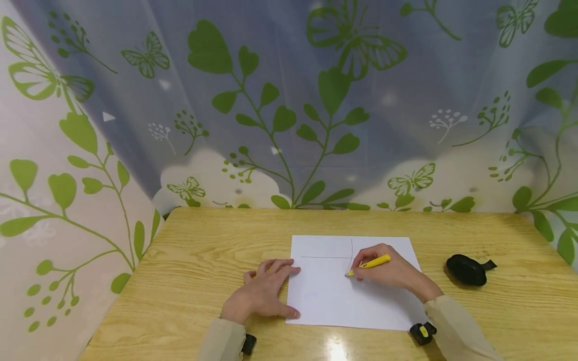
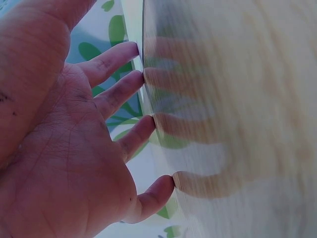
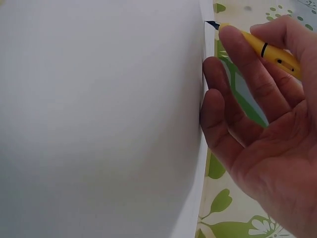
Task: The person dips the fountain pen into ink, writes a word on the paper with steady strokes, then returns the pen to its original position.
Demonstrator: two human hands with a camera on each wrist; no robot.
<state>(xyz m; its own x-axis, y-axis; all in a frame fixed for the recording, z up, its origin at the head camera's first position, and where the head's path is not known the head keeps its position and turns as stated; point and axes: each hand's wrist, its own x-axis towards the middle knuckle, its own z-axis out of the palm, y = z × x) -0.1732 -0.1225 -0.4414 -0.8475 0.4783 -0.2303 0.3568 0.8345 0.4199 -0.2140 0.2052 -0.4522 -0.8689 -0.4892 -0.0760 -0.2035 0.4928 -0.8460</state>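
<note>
A white sheet of paper lies on the wooden table, bearing a thin horizontal line and a vertical line that crosses it and bends left lower down. My right hand pinches a yellow fountain pen, its nib at the lower end of the bent line. The right wrist view shows the pen's dark nib close to the paper, with the other fingers resting on the sheet. My left hand has its fingers spread, the index fingertip and thumb on the paper's left edge. Its fingertips touch the table in the left wrist view.
A black oval object with a short tab lies on the table to the right of the paper. Behind the table hangs a curtain with green leaves and butterflies. Both wrists wear dark straps or devices.
</note>
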